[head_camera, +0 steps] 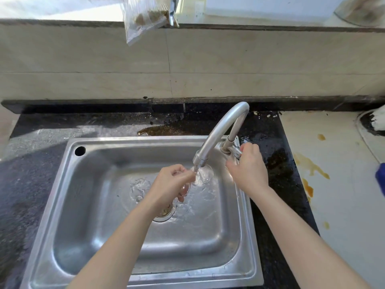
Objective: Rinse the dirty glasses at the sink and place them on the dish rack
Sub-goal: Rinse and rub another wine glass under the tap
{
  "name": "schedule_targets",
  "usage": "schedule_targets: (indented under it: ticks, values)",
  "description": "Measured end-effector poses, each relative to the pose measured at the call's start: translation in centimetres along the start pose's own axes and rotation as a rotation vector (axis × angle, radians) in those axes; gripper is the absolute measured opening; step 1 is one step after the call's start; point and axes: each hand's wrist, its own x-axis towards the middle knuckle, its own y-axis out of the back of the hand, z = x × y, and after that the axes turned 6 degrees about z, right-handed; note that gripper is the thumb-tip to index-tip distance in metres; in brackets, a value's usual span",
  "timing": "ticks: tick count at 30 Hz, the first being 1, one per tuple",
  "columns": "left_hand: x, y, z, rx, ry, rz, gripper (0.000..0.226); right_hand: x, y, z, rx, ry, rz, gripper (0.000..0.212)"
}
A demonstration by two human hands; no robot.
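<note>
Under faucet [218, 130], glass [205, 174] in left hand [168, 184], right hand [249, 170] on lever [236, 152]

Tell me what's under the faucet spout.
A clear glass, gripped by the left hand, lies in the running water above the sink floor. The hand covers part of the glass, and the wrist hides part of the drain.
</note>
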Motion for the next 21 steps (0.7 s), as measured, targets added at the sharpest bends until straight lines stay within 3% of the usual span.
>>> schedule_targets:
  ticks: [3,9,19,21]
  values:
    - [-0.4,0.3,-0.1,0.004,-0.009,-0.027,0.014,0.7,-0.9,0.3,-0.178,0.102,-0.071,0.047]
    - [-0.8,0.7,-0.7,0.030,0.004,-0.026,0.018,1.3,-0.9,0.3,-0.328,0.204,0.009,0.028]
    - [-1.1,0.4,-1.0,0.001,-0.009,0.035,0.022,2.9,0.3,0.2,-0.127,0.031,-0.085,0.014]
    - [-1.4,0.4,-1.0,0.002,-0.017,0.045,0.022,3.5,0.9,0.7,-0.006,-0.031,-0.112,0.021]
